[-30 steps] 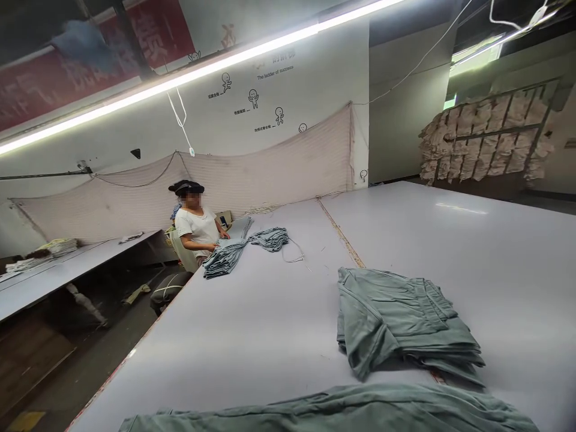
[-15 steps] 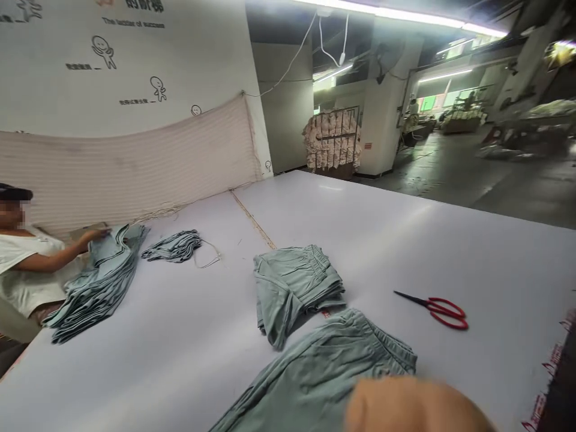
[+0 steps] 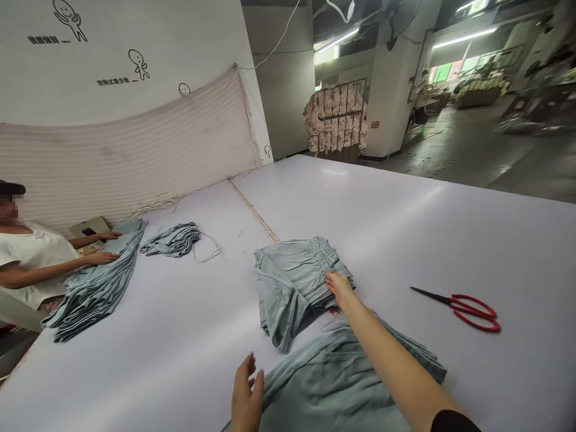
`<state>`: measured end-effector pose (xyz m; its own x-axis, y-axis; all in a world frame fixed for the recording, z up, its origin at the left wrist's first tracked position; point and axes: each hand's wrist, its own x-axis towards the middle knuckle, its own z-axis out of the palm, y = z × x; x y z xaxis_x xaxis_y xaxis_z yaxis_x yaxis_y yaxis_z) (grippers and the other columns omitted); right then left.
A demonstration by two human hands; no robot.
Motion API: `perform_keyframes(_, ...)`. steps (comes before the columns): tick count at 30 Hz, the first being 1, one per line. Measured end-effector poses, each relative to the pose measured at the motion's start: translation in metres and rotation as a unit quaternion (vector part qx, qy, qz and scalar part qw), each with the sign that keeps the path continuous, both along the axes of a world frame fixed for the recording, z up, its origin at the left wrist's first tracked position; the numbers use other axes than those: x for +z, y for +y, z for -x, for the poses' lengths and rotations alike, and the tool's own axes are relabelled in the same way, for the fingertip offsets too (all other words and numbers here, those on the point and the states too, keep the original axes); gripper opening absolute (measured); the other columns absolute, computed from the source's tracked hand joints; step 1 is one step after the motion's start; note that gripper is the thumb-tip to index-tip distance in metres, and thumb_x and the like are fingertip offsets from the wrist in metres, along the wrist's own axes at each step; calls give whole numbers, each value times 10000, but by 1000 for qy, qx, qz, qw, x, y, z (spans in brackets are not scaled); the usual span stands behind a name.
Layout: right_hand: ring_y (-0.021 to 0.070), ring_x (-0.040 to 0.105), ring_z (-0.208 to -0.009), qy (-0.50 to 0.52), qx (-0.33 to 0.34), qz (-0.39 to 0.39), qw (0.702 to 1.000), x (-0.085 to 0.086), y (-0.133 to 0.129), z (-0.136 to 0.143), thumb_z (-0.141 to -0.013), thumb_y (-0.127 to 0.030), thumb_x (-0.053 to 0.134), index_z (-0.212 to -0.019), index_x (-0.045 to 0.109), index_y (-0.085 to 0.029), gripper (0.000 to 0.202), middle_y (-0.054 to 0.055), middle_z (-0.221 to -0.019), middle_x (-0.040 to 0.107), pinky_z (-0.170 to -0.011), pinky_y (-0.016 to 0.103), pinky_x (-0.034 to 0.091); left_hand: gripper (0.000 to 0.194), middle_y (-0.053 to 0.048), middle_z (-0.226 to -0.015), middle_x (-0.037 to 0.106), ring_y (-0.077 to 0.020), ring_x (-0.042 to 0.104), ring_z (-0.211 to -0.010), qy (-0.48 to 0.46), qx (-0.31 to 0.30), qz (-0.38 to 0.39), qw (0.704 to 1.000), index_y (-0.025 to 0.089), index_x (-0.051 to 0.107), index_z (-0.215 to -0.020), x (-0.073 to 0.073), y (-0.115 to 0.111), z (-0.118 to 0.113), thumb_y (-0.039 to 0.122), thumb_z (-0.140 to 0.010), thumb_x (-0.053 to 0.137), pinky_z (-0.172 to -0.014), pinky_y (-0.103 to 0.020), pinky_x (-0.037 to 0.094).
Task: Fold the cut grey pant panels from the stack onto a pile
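Note:
Folded grey-green trousers (image 3: pixel 292 270) lie in a small stack at mid-table, their gathered waistband on the right. My right hand (image 3: pixel 341 288) touches the waistband edge of this stack; its fingertips rest on the cloth, and whether they pinch it cannot be made out. Nearer to me, a larger pile of the same trousers (image 3: pixel 333 372) spreads under my right forearm. My left hand (image 3: pixel 247 390) is raised beside that pile's left edge, thumb and fingers apart, holding nothing.
Red-handled scissors (image 3: pixel 474 312) lie on the white table (image 3: pixel 180 372) at the right. A tied bundle of cloth (image 3: pixel 173 240) is at the left. Beyond it, a person (image 3: pixel 40 258) has both hands on a long grey-green stack (image 3: pixel 103 282). A tape strip (image 3: pixel 254 210) crosses the far table.
My right hand has reached forward from the bottom edge to the folded stack. My left hand has come into view. The person at the left now has both hands flat on the cloth.

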<state>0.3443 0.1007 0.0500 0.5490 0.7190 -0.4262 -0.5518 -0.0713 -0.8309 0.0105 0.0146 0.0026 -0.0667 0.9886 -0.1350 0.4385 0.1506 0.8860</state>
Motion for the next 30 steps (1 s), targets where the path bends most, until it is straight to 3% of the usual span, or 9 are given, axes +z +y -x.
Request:
perform_keyframes(4, 101, 558, -558, 33, -32, 59, 997, -15, 22, 4, -752, -223, 638, -709, 464, -219, 179, -45, -601, 532, -514, 196, 458, 686, -209, -1386, 461, -316, 499, -1231, 97, -70, 28, 992, 92, 368, -1371, 10, 46, -56, 435, -787, 479, -1002, -441, 455)
perform_keyframes(8, 108, 572, -548, 35, -36, 64, 997, -19, 39, 8, -715, -273, 696, -765, 469, -232, 236, -44, -650, 569, -493, 214, 500, 865, -297, -1392, 384, -426, 378, -1315, 220, -33, 54, 973, 8, 197, -1442, 13, 74, -102, 369, -752, 574, -1073, -522, 334)
perform_keyframes(12, 118, 587, -533, 7, -47, 82, 995, -22, 54, 11, -704, -265, 702, -840, 459, -242, 280, -53, -678, 582, -487, 245, 535, 778, -275, -1365, 450, -381, 474, -1253, 174, -25, 97, 980, 43, 239, -1427, 12, 94, -99, 162, -724, 549, -1036, -483, 376)
perform_keyframes(16, 156, 582, -480, -12, -54, 123, 991, -25, 67, 8, -658, -321, 742, -922, 502, -221, 371, -48, -590, 569, -404, 259, 492, 465, -143, -1195, 651, -257, 599, -1119, 46, -68, 116, 990, 135, 501, -1247, 22, 107, -72, 165, -783, 482, -961, -356, 467)
perform_keyframes(18, 166, 581, -483, -10, -57, 130, 990, -25, 72, 4, -643, -344, 745, -911, 537, -214, 363, -39, -559, 569, -400, 261, 475, 339, -123, -1147, 684, -232, 636, -1059, -68, -44, 132, 988, 157, 564, -1148, 37, 112, -60, 246, -843, 445, -904, -338, 511)
perform_keyframes(20, 164, 594, -533, -10, -68, 119, 991, -21, 75, -1, -640, -315, 725, -872, 564, -222, 297, -28, -575, 593, -443, 254, 481, 306, -107, -1111, 704, -222, 662, -1004, -194, 25, 146, 970, 170, 582, -1111, 59, 121, -49, 302, -857, 471, -856, -337, 542)
perform_keyframes(23, 150, 624, -682, -24, -88, 70, 993, -6, 76, -7, -636, -237, 677, -824, 582, -239, 211, -20, -681, 656, -552, 218, 495, 226, -65, -1013, 735, -192, 681, -945, -309, 102, 118, 938, 169, 630, -1026, 98, 139, -28, 259, -843, 533, -845, -305, 553)
perform_keyframes(27, 157, 626, -715, -11, -50, -23, 998, 31, 68, -10, -647, -237, 641, -800, 604, -239, 158, -23, -724, 673, -579, 231, 499, 205, -6, -743, 736, -126, 686, -757, -362, 151, 23, 920, 154, 669, -819, 155, 154, 11, 185, -879, 475, -801, -222, 553)
perform_keyframes(30, 162, 612, -655, 12, 1, -80, 997, 68, 51, -11, -654, -258, 655, -847, 619, -245, 197, -25, -726, 669, -543, 262, 495, 330, 10, -664, 719, -91, 668, -660, -424, 186, -18, 886, 161, 664, -764, 198, 143, 38, 174, -919, 374, -695, -156, 546)
